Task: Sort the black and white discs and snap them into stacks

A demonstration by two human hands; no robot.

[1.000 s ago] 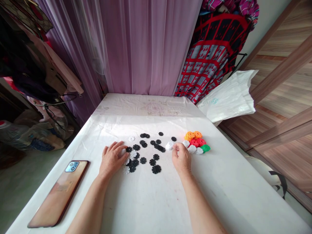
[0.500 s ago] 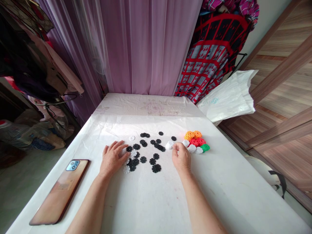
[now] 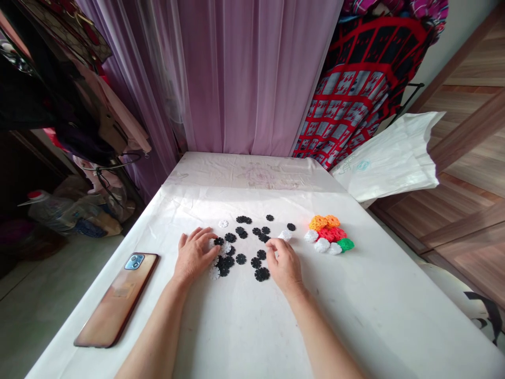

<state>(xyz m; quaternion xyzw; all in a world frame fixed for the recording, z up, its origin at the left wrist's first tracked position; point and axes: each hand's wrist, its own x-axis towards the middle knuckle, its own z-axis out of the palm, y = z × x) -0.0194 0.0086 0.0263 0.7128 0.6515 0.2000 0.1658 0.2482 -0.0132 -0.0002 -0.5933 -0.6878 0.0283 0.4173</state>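
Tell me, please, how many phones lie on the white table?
1. The phone lies face down near the table's left edge, camera lens toward the far side, left of the left hand and apart from it. No other phone shows.

phone (image 3: 117,298) L on table (image 3: 244,326) | discs (image 3: 244,245) ctr | pile (image 3: 329,239) R

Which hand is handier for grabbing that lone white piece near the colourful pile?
Probably the right hand: its fingertips sit just short of the white piece, while the left hand rests farther away on the black and white discs.
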